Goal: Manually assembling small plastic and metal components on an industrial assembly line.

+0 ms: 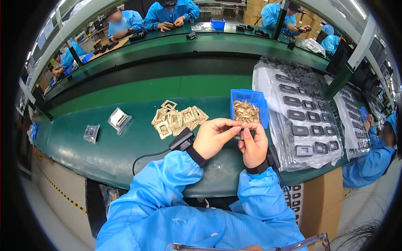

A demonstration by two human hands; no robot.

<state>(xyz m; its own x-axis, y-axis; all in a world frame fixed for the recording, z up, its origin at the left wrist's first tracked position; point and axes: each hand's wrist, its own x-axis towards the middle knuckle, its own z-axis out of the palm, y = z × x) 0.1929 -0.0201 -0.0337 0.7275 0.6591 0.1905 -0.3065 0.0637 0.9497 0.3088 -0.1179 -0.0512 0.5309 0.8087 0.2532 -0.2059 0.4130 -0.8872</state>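
Observation:
Over the table, in front of a blue bin [264, 109], my two hands meet. My left hand [212, 140] is closed, thumb and fingers pinching a small black part [238, 136]. My right hand [253, 147] grips the same part from the other side, thumb pressed on top. Fingers hide most of the part, so its full shape cannot be made out. Small tan pieces [246, 112] fill the bin just beyond my fingertips. Left of my hands lies a loose pile of flat tan rectangular frames [178, 119].
Clear plastic trays [289, 136] with rows of black frames stand at right. Two small clear bags [91, 133] [119, 120] lie at left. A cable [144, 158] runs from my left wrist device. Metal posts [341, 79] rise beyond; co-workers in blue sit across and at right.

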